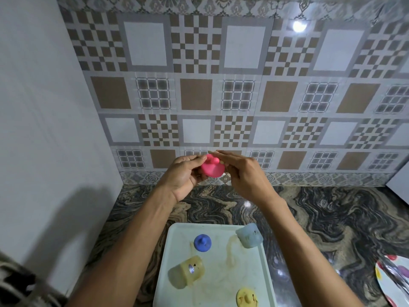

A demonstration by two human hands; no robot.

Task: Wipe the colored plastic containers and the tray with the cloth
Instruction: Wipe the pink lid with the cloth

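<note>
Pointing its knob camera-ward, pink lid [211, 169] between hands [183, 175] [245, 177].

The pink lid [211, 168] and blue lid [202, 243] are plain, unpatterned. The pale blue container [249, 235] and yellow container [186, 272] look cloudy. The tray [177, 235] is greenish white with yellowish smears. The counter [332, 218] swirls black, grey and tan. The wall tiles [199, 85] carry brown, grey and white checks and grids. The plate [394, 282] is white with red, purple and yellow spots.
</note>
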